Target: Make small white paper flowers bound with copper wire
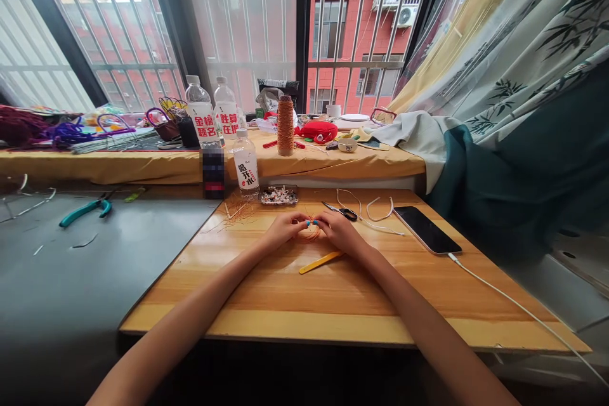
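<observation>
Over the middle of the wooden table, both hands meet fingertip to fingertip at a small coil of thin orange cord. My left hand pinches the cord from the left, and my right hand pinches it from the right. Blue shows at both thumb tips. A yellow flat stick lies just below, its right end under my right hand. Behind the right hand rest small black-handled scissors. Loose orange cord scraps lie to the left.
Behind the hands stand a bead tray, a water bottle and, on the ledge, an orange cord spool. A phone with a charging cable and white cord pieces lie right. Teal pliers lie on the grey surface.
</observation>
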{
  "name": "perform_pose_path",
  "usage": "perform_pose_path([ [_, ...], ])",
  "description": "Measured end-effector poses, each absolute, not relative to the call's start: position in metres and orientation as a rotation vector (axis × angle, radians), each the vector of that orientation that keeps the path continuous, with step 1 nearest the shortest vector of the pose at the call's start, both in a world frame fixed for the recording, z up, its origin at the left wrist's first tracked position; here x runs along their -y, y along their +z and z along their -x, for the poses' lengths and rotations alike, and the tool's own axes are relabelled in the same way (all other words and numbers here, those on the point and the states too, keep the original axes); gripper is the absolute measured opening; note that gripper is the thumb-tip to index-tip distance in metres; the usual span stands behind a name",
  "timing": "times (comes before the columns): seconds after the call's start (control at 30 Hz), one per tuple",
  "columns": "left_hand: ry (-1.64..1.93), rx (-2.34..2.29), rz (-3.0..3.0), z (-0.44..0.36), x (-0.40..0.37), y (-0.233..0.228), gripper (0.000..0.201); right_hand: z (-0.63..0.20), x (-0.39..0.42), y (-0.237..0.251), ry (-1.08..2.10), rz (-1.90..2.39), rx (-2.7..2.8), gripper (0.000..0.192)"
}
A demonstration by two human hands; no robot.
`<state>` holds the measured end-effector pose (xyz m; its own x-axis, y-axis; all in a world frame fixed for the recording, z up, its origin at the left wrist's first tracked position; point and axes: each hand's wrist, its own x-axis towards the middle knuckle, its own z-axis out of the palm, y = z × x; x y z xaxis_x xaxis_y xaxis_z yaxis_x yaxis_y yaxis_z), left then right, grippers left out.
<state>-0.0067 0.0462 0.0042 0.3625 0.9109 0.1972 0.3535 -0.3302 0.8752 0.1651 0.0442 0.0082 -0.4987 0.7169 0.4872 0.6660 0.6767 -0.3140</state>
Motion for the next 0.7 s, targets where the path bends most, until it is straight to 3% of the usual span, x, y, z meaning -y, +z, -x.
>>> perform_pose_path([
  [0.7,0.812,-1.003,-1.893,0.005,-0.044,0.001,0.026,-0.169,-0.042,0.017,0.44,1.063,2.309,0.019],
])
